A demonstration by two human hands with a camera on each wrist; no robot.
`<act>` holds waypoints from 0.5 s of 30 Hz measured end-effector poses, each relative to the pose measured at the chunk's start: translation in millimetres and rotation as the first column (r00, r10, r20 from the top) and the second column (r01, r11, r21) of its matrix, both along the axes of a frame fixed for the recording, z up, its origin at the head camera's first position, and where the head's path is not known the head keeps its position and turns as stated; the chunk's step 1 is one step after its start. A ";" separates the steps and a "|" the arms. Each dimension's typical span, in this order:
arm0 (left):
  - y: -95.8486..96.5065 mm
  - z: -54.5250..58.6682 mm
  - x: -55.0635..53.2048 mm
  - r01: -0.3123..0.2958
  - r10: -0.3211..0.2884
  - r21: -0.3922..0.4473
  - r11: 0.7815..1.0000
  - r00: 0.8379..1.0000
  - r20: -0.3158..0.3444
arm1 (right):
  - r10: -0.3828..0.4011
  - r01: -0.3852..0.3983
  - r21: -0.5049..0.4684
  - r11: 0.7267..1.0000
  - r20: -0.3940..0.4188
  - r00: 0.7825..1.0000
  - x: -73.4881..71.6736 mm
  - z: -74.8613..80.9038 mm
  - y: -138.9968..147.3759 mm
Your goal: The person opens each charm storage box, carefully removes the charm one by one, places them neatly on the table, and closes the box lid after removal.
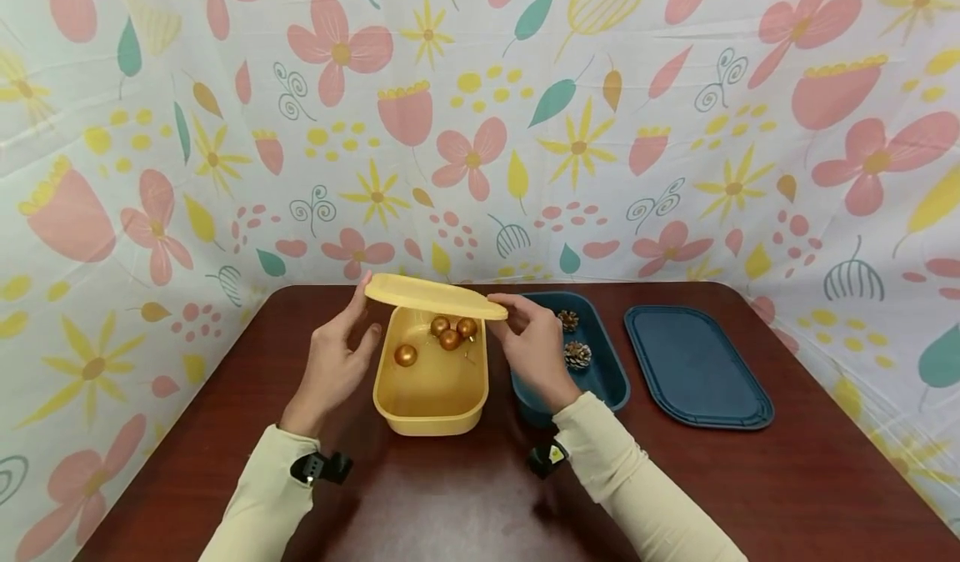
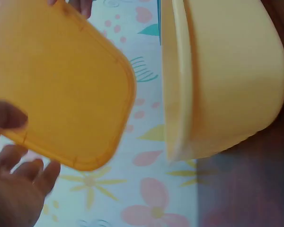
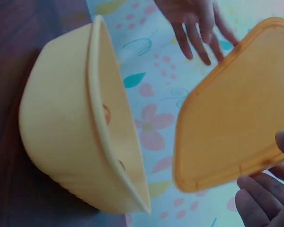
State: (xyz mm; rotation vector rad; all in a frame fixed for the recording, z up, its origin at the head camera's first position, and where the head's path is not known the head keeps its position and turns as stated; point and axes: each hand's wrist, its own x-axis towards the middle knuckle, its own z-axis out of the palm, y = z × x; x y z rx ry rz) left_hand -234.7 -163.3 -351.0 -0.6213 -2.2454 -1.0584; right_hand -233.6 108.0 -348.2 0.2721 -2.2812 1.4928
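Observation:
A yellow lid (image 1: 435, 295) is held up, tilted, over the far end of a yellow container (image 1: 431, 412). Inside the container lie several shiny gold balls (image 1: 406, 355). My right hand (image 1: 534, 349) pinches the lid's right edge, its thumb under the lid in the right wrist view. At the left edge, my left hand (image 1: 333, 366) touches the lid with extended fingers, its thumb apart from it in the head view. From below, the left wrist view shows the lid's underside and the container's outer wall.
Right of the yellow container stands a dark blue container (image 1: 611, 370) with pine cones (image 1: 577, 355) inside, partly behind my right hand. A dark blue lid (image 1: 697, 366) lies farther right on the brown table (image 1: 450, 495). A flowered cloth (image 1: 480, 212) hangs behind the table.

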 end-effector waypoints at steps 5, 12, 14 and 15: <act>8.0 9.7 -1.0 -0.074 0.051 -0.081 0.994 0.966 -0.255 | -0.020 0.018 -0.077 0.997 -0.024 0.999 -0.7 6.8 0.8; 11.7 22.3 -3.3 -0.091 0.038 -0.127 0.988 0.928 -0.370 | 0.003 -0.004 -0.191 0.982 -0.004 1.000 -1.6 7.3 2.6; 10.3 24.9 -2.2 -0.103 0.045 -0.135 0.985 0.924 -0.380 | 0.003 -0.005 -0.208 0.978 -0.012 1.000 -1.6 6.8 2.0; 9.5 26.3 -1.3 -0.115 0.055 -0.137 0.984 0.922 -0.383 | 0.005 -0.009 -0.218 0.976 -0.018 1.000 -1.5 6.7 1.6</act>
